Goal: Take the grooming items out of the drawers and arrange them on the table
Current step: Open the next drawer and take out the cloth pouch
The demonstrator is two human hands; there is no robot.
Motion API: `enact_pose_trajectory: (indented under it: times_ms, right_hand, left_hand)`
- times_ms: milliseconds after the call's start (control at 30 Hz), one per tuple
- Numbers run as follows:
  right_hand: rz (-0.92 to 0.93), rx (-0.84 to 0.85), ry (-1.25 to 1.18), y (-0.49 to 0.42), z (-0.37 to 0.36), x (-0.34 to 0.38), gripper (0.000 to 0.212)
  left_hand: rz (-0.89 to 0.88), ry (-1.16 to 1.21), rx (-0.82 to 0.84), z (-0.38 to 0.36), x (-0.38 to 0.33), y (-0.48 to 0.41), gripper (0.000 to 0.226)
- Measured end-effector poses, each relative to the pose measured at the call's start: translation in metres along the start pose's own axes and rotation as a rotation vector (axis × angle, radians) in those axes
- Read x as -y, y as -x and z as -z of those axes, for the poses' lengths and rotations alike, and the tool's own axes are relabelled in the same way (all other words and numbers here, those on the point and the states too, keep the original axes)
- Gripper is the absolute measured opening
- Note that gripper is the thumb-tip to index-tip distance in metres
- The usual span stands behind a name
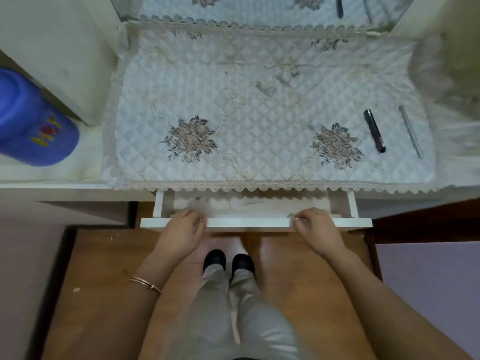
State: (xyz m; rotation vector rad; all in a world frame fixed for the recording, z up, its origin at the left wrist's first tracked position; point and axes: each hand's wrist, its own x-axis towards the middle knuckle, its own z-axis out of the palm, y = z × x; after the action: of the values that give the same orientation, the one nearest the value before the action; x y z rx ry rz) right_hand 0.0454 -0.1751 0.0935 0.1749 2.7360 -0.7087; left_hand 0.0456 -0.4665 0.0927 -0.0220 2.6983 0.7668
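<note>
A white drawer [249,222] under the table's front edge stands a little way out. My left hand [183,231] grips its front panel on the left, fingers curled over the top edge. My right hand [315,229] grips the same panel on the right. The sliver of drawer interior that shows looks pale, with no item that I can make out. On the quilted white table cover [246,113], at the right, lie a black tube [374,131] and a thin silver pencil [411,131], side by side and apart.
A mirror [259,6] stands at the back of the table and reflects the cover. A blue cap [33,120] lies on a white ledge at the left. White cabinet walls flank the table. My legs and black shoes stand on brown flooring below the drawer.
</note>
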Motion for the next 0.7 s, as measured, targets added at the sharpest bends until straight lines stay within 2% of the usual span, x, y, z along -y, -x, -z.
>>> enact_pose_trajectory:
  times_ms: [267, 467, 700]
  right_hand:
    - [-0.011, 0.016, -0.048, 0.041, -0.011, -0.009, 0.020]
    - [-0.049, -0.041, -0.029, 0.088, -0.034, -0.017, 0.016]
    - [-0.076, -0.020, -0.014, 0.129, -0.045, -0.020, 0.015]
  left_hand:
    - [0.071, 0.007, -0.071, -0.021, -0.001, 0.031, 0.019]
    - [0.049, 0.021, -0.021, -0.036, 0.012, 0.071, 0.020]
    - [0.040, 0.015, 0.023, -0.049, 0.020, 0.107, 0.025]
